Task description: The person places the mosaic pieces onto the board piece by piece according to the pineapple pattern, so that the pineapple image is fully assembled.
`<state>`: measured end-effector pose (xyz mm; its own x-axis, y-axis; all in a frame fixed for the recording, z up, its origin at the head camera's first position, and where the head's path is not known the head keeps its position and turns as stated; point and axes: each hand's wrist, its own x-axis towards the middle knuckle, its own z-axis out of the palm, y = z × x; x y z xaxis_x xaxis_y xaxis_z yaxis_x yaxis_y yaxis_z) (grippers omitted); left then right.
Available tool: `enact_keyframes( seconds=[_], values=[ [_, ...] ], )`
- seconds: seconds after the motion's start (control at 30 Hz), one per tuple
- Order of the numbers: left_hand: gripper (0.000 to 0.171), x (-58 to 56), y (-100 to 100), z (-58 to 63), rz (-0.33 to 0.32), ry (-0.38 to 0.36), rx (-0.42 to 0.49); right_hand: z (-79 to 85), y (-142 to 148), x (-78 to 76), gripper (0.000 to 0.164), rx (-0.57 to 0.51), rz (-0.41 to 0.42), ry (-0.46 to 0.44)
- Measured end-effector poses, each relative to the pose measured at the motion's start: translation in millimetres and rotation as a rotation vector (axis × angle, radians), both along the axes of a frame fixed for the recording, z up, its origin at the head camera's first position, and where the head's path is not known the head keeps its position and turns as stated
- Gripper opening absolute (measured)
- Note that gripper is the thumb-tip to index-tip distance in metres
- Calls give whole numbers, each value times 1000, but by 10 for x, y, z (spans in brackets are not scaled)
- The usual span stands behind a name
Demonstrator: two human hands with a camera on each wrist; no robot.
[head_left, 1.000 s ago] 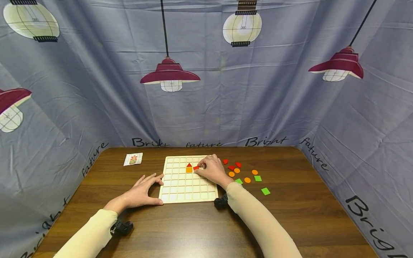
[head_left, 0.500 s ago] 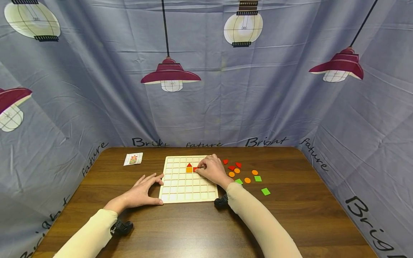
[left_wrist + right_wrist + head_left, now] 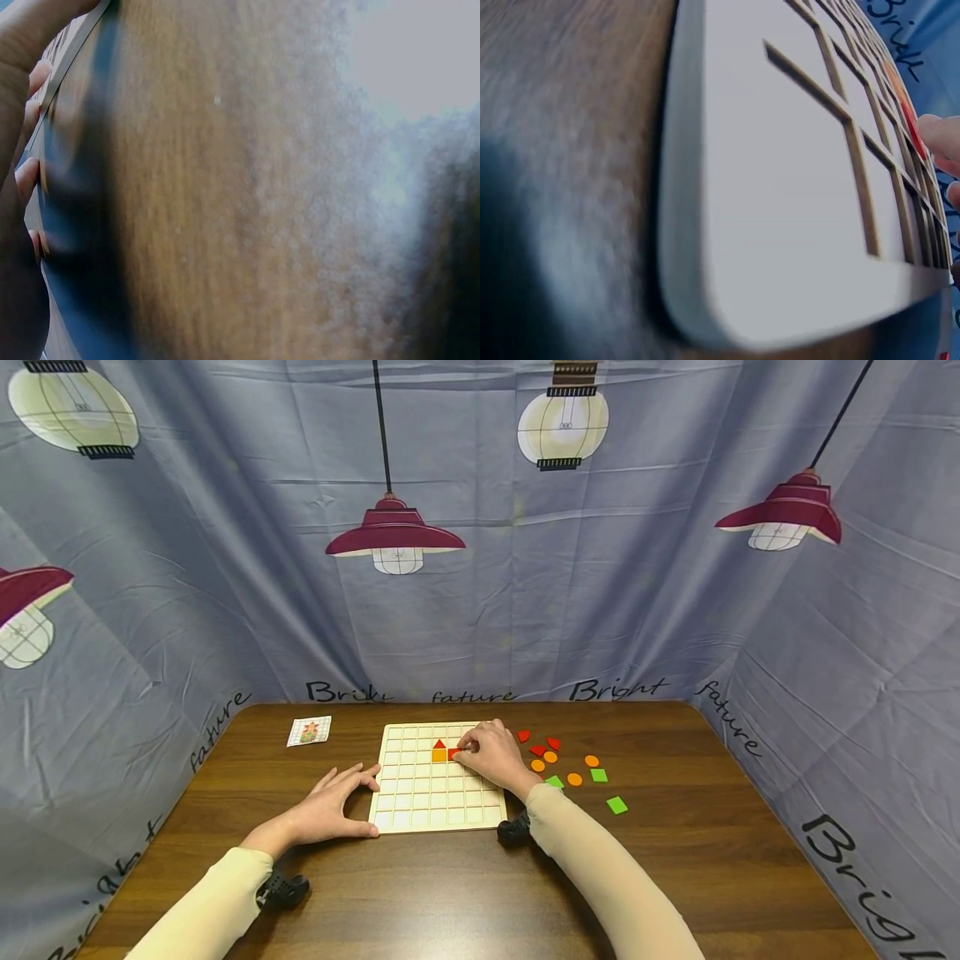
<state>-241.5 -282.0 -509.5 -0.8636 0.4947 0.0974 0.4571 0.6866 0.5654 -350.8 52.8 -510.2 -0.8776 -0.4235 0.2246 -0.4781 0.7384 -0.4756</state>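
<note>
A blue-grey curtain [image 3: 480, 618] printed with lamps hangs on the far side of your brown worktop [image 3: 405, 893]. At the middle of the worktop lies the pale grid board [image 3: 412, 802], flat, its near edge running left to right and its sides leading away from you; which of its axes is longer cannot be told.

Your left forearm slants in from the near left, and your left hand [image 3: 322, 810] rests at the board's left edge, thumb at the near corner and fingers spread farther up that side. Your right forearm slants in from the near right, its hand [image 3: 495, 752] reaching over the board's right part with bent fingers, thumb and fingertips pinching a red tile.

A white card [image 3: 309, 730] lies beyond your left hand, its long axis roughly left to right. To the board's right lie loose green squares [image 3: 617, 805], orange discs [image 3: 574, 779] and loose red pieces [image 3: 537, 750].

The red tile [image 3: 453, 754] sits on the grid, just right of an orange square [image 3: 439, 756], partly hidden by your fingers. A red triangle [image 3: 439, 744] touches the orange square's far side, its tip pointing far.
</note>
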Motion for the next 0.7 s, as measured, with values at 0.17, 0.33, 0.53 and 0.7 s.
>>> enact_keyframes(
  seconds=[0.17,0.33,0.53,0.7],
  values=[
    [62,-1,5,11,11,-24,-8,54,123,14,19,-55,39,-23],
    [62,-4,23,27,-2,-40,-20,105,395,12,22,-48,60,-27],
    [62,-10,19,16,2,-40,-23,194,806,60,21,-40,53,-2],
    [61,-1,17,8,4,-41,-25,200,1062,122,22,-13,57,21]
  ],
)
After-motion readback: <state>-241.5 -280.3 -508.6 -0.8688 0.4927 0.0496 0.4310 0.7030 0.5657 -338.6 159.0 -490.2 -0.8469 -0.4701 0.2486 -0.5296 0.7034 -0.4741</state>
